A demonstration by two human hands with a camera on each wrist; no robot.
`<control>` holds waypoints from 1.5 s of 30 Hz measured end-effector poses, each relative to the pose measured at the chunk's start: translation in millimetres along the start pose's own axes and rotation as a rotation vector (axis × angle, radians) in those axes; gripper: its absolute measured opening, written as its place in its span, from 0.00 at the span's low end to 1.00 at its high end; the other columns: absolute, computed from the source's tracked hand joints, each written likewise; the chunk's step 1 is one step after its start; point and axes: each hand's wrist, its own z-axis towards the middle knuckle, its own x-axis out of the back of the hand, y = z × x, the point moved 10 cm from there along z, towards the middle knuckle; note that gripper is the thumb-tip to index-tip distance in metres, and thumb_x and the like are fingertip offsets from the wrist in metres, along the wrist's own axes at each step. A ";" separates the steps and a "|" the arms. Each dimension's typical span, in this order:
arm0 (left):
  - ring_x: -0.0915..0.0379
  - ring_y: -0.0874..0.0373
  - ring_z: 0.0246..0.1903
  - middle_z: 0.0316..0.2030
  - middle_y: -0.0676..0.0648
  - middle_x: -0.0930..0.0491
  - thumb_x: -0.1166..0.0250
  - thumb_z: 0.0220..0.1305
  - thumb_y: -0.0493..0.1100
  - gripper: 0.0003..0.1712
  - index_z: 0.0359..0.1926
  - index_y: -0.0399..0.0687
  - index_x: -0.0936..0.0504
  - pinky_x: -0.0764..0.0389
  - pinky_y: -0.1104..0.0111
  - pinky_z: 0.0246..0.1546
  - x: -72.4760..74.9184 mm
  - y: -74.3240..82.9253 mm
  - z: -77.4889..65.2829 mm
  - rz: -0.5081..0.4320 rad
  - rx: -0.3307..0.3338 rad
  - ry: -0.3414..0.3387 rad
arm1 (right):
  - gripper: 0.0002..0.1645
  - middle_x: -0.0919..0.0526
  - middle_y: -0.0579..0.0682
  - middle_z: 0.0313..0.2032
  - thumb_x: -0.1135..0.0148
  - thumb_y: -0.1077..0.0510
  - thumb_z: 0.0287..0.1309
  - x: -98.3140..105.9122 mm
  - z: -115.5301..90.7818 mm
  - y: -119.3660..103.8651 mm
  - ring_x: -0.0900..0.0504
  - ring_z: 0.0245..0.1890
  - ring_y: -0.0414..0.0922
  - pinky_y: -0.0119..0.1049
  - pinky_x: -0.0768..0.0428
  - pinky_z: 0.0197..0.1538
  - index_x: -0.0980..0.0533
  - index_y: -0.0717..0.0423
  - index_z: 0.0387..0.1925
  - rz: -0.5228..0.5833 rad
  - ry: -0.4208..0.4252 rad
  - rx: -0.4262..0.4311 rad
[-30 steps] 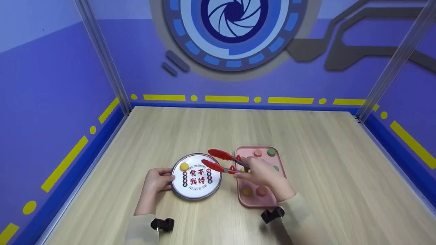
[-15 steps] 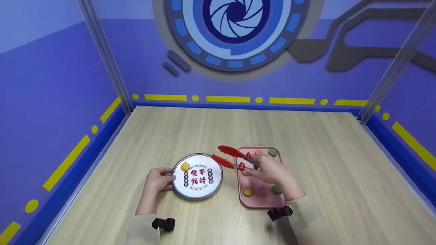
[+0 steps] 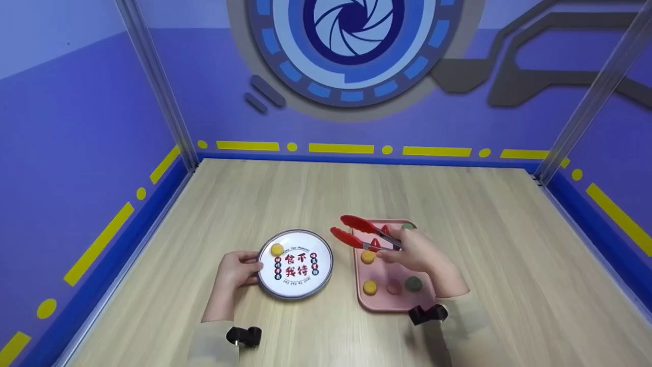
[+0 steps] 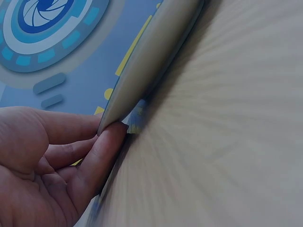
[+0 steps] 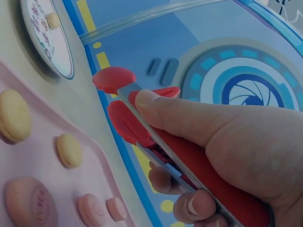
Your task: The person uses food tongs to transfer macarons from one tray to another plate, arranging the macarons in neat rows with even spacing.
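My left hand (image 3: pixel 237 268) pinches the left rim of a round white plate (image 3: pixel 320 243) printed with red and black characters. In the left wrist view, thumb and fingers meet at the plate's edge (image 4: pixel 151 56). One yellow macaron (image 3: pixel 276 250) lies on the plate's upper left. My right hand (image 3: pixel 422 253) grips red-tipped metal tongs (image 3: pixel 357 223) above a pink tray (image 3: pixel 379 306). Their tips stand apart with nothing between them, pointing left. Yellow macarons (image 3: pixel 368 257), a pink macaron (image 3: pixel 394 286) and a green macaron (image 3: pixel 413 283) show on the tray; my right hand hides part of it.
Wood-grain table (image 3: pixel 285 193) surrounds the plate and tray, with a strip of it between them. Blue-purple panels (image 3: pixel 214 92) enclose the back and sides. A dark wrist camera (image 3: pixel 428 314) sits over the tray's lower right corner.
My right hand and the tongs have moved right, from over the plate's edge to over the tray. More of the tray's yellow macarons now show. My left hand stays at the plate.
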 end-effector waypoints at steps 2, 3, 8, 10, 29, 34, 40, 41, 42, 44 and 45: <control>0.16 0.58 0.33 0.53 0.31 0.17 0.34 0.65 0.29 0.25 0.63 0.30 0.22 0.10 0.68 0.32 0.1 0.0 0.0 -0.006 0.001 -0.001 | 0.16 0.23 0.47 0.26 0.25 0.48 0.58 3.9 -1.3 5.3 0.32 0.23 0.42 0.32 0.36 0.27 0.20 0.49 0.42 0.000 0.000 -0.033; 0.16 0.59 0.32 0.53 0.31 0.18 0.34 0.65 0.29 0.25 0.63 0.30 0.22 0.10 0.68 0.32 0.1 0.1 0.0 -0.008 0.001 -0.002 | 0.16 0.23 0.47 0.26 0.25 0.48 0.58 6.2 -2.0 7.8 0.31 0.24 0.42 0.33 0.36 0.28 0.20 0.50 0.42 -0.003 0.002 -0.046; 0.17 0.59 0.32 0.53 0.31 0.17 0.34 0.65 0.29 0.25 0.63 0.31 0.22 0.10 0.69 0.32 0.8 0.0 -0.4 -0.010 0.005 -0.002 | 0.23 0.21 0.48 0.27 0.25 0.45 0.58 16.8 -6.1 23.9 0.25 0.26 0.43 0.35 0.32 0.30 0.19 0.54 0.48 -0.016 -0.003 -0.120; 0.16 0.59 0.31 0.53 0.31 0.17 0.34 0.65 0.28 0.25 0.63 0.31 0.22 0.10 0.68 0.32 0.8 -0.7 -0.3 -0.009 0.007 -0.004 | 0.28 0.18 0.50 0.31 0.25 0.44 0.58 20.6 -7.5 30.9 0.23 0.29 0.44 0.36 0.31 0.32 0.19 0.56 0.54 -0.026 -0.008 -0.144; 0.17 0.60 0.31 0.52 0.31 0.17 0.35 0.66 0.29 0.24 0.62 0.29 0.22 0.11 0.68 0.31 0.6 0.4 -3.0 -0.009 0.001 -0.005 | 0.33 0.20 0.51 0.34 0.25 0.46 0.57 45.6 -23.1 72.5 0.26 0.32 0.46 0.34 0.30 0.33 0.20 0.62 0.59 -0.017 -0.019 -0.268; 0.17 0.60 0.31 0.53 0.31 0.17 0.34 0.66 0.29 0.24 0.62 0.29 0.22 0.11 0.68 0.31 1.0 0.4 -3.0 -0.013 0.001 -0.008 | 0.33 0.23 0.50 0.28 0.24 0.47 0.57 45.4 -25.2 78.4 0.28 0.28 0.45 0.33 0.31 0.30 0.20 0.63 0.58 0.008 -0.025 -0.314; 0.17 0.60 0.31 0.52 0.31 0.17 0.34 0.66 0.29 0.24 0.62 0.30 0.22 0.11 0.68 0.31 0.9 0.5 -2.7 -0.012 0.000 -0.005 | 0.34 0.22 0.51 0.30 0.24 0.47 0.57 44.4 -26.4 81.4 0.27 0.28 0.45 0.33 0.31 0.30 0.20 0.63 0.59 -0.001 -0.029 -0.334; 0.17 0.60 0.30 0.52 0.31 0.17 0.34 0.66 0.29 0.24 0.62 0.30 0.22 0.11 0.68 0.31 0.9 0.3 -2.8 -0.013 0.002 -0.005 | 0.34 0.21 0.51 0.30 0.24 0.47 0.56 44.3 -26.4 81.4 0.27 0.29 0.45 0.33 0.30 0.30 0.20 0.63 0.59 -0.006 -0.027 -0.333; 0.17 0.60 0.30 0.53 0.31 0.17 0.34 0.66 0.29 0.24 0.62 0.30 0.22 0.11 0.68 0.31 1.0 0.4 -3.1 -0.013 0.003 -0.004 | 0.34 0.21 0.51 0.30 0.24 0.47 0.56 44.3 -26.2 81.1 0.27 0.29 0.45 0.33 0.31 0.30 0.20 0.62 0.58 -0.013 -0.026 -0.330; 0.17 0.60 0.30 0.53 0.31 0.17 0.34 0.65 0.29 0.24 0.62 0.30 0.22 0.11 0.68 0.31 0.8 0.3 -3.1 -0.015 0.004 -0.004 | 0.33 0.21 0.51 0.30 0.24 0.47 0.56 44.2 -25.9 81.1 0.27 0.29 0.45 0.34 0.31 0.30 0.20 0.62 0.58 -0.022 -0.021 -0.327; 0.17 0.60 0.30 0.52 0.31 0.17 0.34 0.65 0.29 0.24 0.62 0.30 0.22 0.11 0.68 0.31 0.8 0.5 -3.0 -0.015 0.003 -0.004 | 0.33 0.21 0.51 0.30 0.24 0.47 0.56 44.1 -25.6 81.2 0.27 0.29 0.45 0.34 0.31 0.30 0.20 0.63 0.58 -0.028 -0.019 -0.324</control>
